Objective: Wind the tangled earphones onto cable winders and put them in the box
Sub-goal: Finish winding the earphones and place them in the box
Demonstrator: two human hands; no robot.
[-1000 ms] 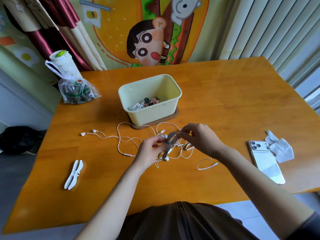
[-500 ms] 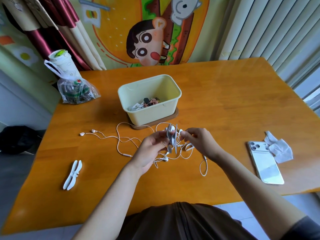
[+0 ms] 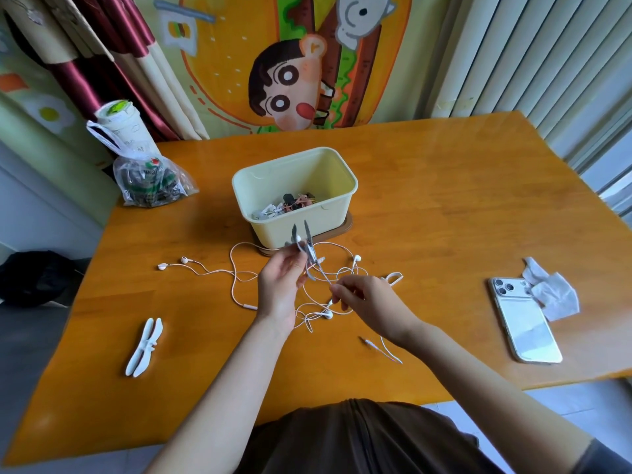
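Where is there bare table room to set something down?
Free: between box and phone, and the near edge between white winder and left forearm. Crowded: before the box, where earphones sprawl, right hand pinching them, left hand holding the gray winder.

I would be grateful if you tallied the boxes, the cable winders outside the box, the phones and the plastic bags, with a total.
Box: 1
Cable winders outside it: 2 (grey winder in the left hand, white winder on the table)
Phone: 1
Plastic bag: 1
Total: 5
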